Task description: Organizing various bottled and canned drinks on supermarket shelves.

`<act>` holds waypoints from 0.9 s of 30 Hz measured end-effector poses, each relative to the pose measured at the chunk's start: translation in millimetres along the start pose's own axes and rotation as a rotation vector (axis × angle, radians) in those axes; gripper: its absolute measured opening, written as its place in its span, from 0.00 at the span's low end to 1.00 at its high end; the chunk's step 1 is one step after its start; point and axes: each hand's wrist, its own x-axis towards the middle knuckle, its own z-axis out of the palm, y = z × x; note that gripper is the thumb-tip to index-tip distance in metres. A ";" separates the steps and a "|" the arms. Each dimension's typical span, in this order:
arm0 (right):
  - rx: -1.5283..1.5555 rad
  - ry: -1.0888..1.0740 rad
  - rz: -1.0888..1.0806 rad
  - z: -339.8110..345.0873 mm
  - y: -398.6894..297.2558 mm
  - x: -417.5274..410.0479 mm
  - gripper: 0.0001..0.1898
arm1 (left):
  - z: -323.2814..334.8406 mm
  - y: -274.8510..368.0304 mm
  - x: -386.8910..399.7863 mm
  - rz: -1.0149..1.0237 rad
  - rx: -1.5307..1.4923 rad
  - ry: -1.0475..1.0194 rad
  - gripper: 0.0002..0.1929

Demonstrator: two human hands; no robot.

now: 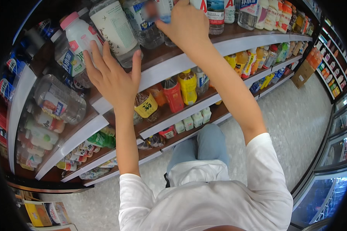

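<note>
My left hand (112, 78) has its fingers apart at the shelf's front edge. Its fingertips reach a white bottle with a pink cap (82, 36) and the lower part of a large clear bottle with a pale printed label (115, 27); whether they touch is hard to tell. Higher up, at the top of the view, is my right hand (189, 26), bent over a bottle with a blue-and-white label (164, 10). Its fingertips are partly hidden, so I cannot tell whether it grips that bottle. Between the hands stands a clear bottle with a blue label (143, 24).
Lower shelves hold a yellow-capped tea bottle (187, 86), a red-labelled bottle (172, 95) and small cartons (197, 119). White shelf edging (162, 72) runs below my hands. A cardboard box (303, 73) stands on the floor to the right, before glass-door coolers (321, 199).
</note>
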 end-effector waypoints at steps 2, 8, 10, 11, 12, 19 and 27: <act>-0.002 -0.005 -0.002 0.8 3.2 0.6 0.31 | -1.7 -1.1 0.2 0.000 -0.003 0.004 0.34; 0.135 0.001 -0.101 -11.0 12.3 -1.4 0.31 | 2.1 -4.7 -3.3 0.001 0.040 -0.011 0.30; 0.195 -0.039 -0.110 -14.6 12.5 -1.8 0.31 | 2.1 -5.5 -3.9 0.003 0.049 -0.012 0.30; 0.194 -0.039 -0.111 -16.4 12.5 -2.3 0.31 | 2.0 -5.5 -3.7 0.006 0.049 -0.011 0.30; 0.242 -0.088 -0.075 -19.8 8.6 -2.3 0.32 | 2.0 -6.3 -3.2 0.011 0.050 -0.007 0.30; 0.285 0.016 -0.247 -7.6 5.8 -10.4 0.32 | 0.6 -4.9 -1.1 0.017 0.037 0.007 0.33; 0.301 0.000 -0.047 10.9 -48.4 -18.6 0.34 | -0.3 -4.4 -3.4 0.029 0.063 -0.014 0.33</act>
